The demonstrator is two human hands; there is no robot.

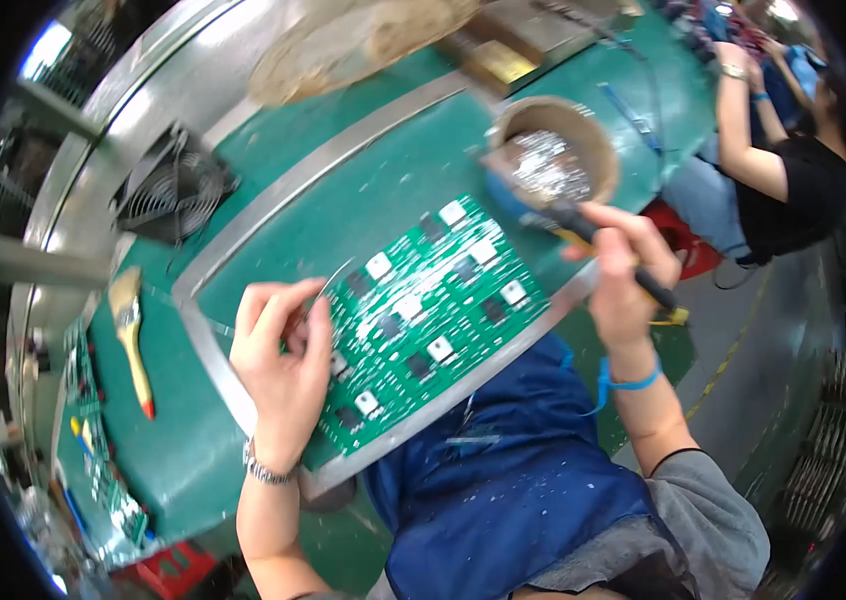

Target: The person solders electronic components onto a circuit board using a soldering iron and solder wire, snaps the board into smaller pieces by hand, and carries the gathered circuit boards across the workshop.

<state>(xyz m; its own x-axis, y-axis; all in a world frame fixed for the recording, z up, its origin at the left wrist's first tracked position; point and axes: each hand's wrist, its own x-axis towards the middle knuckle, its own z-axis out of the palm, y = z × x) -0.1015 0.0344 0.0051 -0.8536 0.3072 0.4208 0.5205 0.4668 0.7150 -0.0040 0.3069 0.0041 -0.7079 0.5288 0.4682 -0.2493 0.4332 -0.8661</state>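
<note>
A green circuit board (413,325) lies on the work surface in front of me, carrying several white square parts and dark parts in rows. My left hand (285,345) is at the board's left edge, thumb and fingers pinched on a thin solder wire (340,275) whose end curves up over the board. In my right hand (628,275) is a soldering iron with a black handle (655,290), held above the board's right corner. Its blurred front end points at a round tub (598,150) containing shiny metal scraps (548,165).
A metal frame strip (318,165) borders the green bench (273,245). At left are a small fan (175,188) and a brush (133,345); more boards (113,490) line the left edge. A blue pen-like tool (633,118) lies beyond the tub. Another person (788,190) sits at right.
</note>
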